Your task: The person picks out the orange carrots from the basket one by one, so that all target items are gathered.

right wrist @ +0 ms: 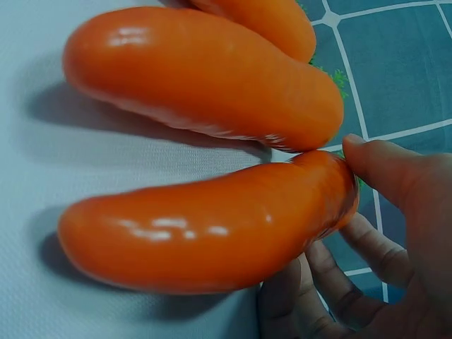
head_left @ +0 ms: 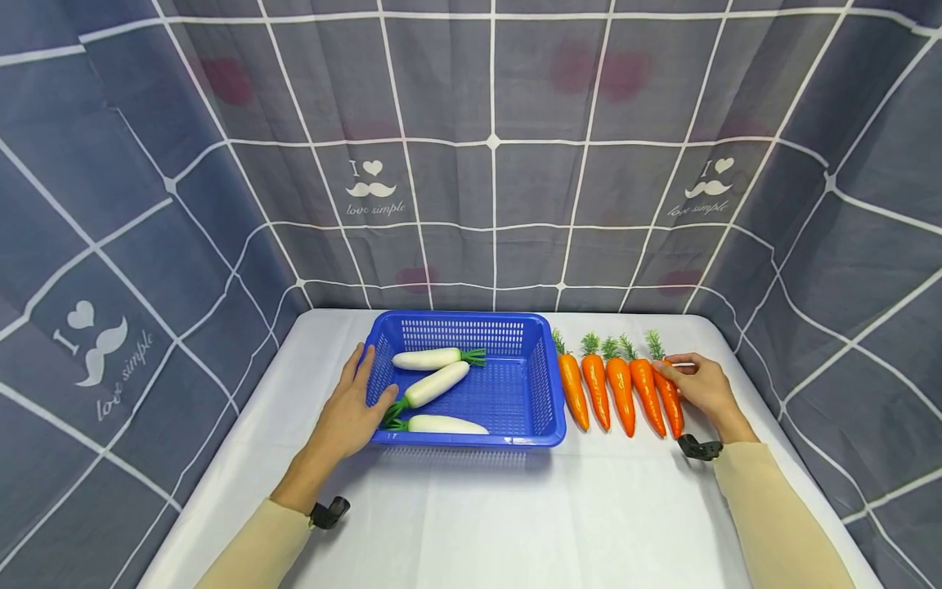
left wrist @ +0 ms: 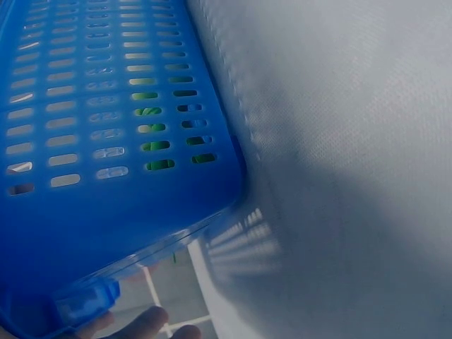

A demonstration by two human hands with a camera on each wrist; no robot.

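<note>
A blue plastic basket (head_left: pixel 471 440) holds three white radishes (head_left: pixel 437 384) with green tops. My left hand (head_left: pixel 352 413) rests at the basket's left rim, its fingers extended along the outside and its thumb over the edge. The left wrist view shows the slotted basket wall (left wrist: pixel 106 219) and a few fingertips (left wrist: pixel 145 323) at the bottom. To the basket's right, several orange carrots (head_left: pixel 621 393) with leafy tops lie side by side. My right hand (head_left: pixel 708 388) pinches the top end of the rightmost carrot (right wrist: pixel 191 233), which still lies on the cloth.
A white cloth (head_left: pixel 471 523) covers the table. Grey-blue checked curtains (head_left: pixel 456 188) stand around its back and both sides. A neighbouring carrot (right wrist: pixel 205 78) lies close beside the pinched one, nearly touching at the top.
</note>
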